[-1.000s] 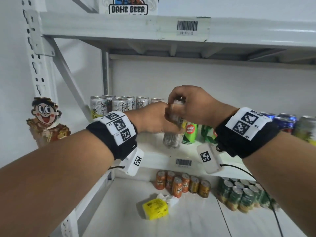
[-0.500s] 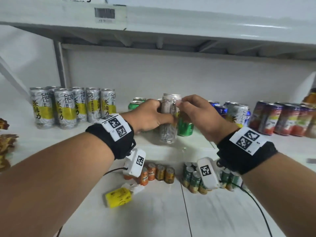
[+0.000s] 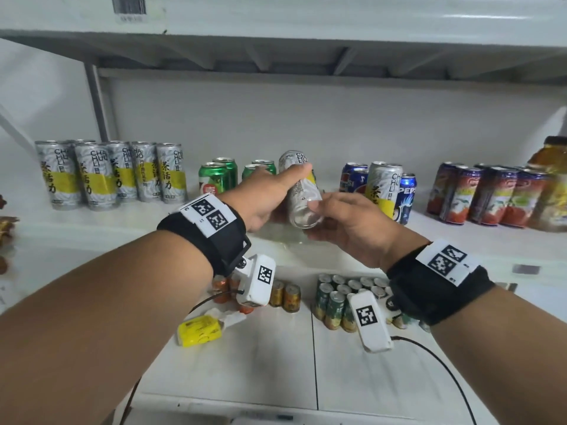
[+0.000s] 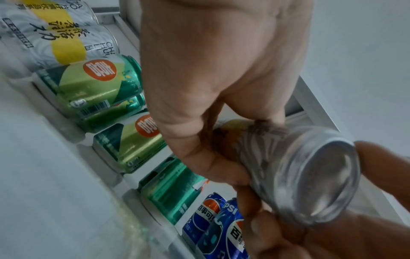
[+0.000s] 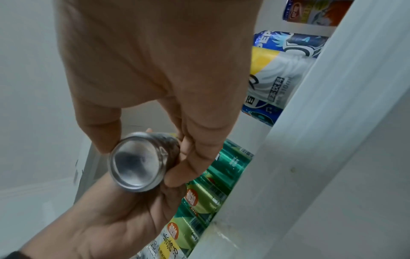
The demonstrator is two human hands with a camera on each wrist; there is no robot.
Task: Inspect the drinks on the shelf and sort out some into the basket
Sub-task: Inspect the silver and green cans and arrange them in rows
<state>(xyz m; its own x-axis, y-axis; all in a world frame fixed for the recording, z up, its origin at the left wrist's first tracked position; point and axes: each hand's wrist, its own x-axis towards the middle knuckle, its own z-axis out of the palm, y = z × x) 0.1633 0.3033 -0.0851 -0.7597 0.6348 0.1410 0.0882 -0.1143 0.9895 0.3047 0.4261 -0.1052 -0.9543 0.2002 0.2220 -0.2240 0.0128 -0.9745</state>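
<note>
Can (image 3: 299,191) tilted, both hands gripping

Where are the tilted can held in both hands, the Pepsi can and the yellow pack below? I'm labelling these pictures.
tilted can (image 3: 302,191), head view, on its silver side wall.
Pepsi can (image 3: 406,194), head view, on its blue label.
yellow pack (image 3: 199,330), head view, on its top face.

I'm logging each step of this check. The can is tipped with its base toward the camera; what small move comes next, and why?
Probably read the base: both hands, left and right, hold the can tilted, bottom facing the wearer. No basket shows.
</note>
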